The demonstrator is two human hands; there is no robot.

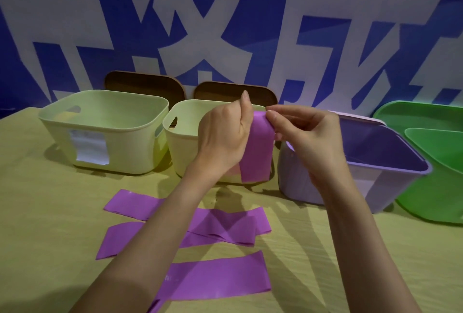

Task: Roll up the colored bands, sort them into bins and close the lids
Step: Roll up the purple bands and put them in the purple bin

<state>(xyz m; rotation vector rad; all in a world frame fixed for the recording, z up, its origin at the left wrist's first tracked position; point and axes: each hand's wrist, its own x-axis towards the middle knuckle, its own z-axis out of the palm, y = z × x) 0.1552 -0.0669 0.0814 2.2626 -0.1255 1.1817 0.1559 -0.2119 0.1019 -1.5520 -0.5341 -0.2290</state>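
Seen from above, the left hand [225, 135] and right hand [304, 135] each pinch the top edge of a purple band [256, 148], held up above the table [50, 212] with its tail hanging unrolled. Rolling seems barely begun. Three more purple bands [218, 280] lie flat below. Two pale green bins [105, 117], a purple bin [370, 162] and a green bin [426, 182] stand open behind, nothing visible inside; brown lids [142, 84] lean against the wall.
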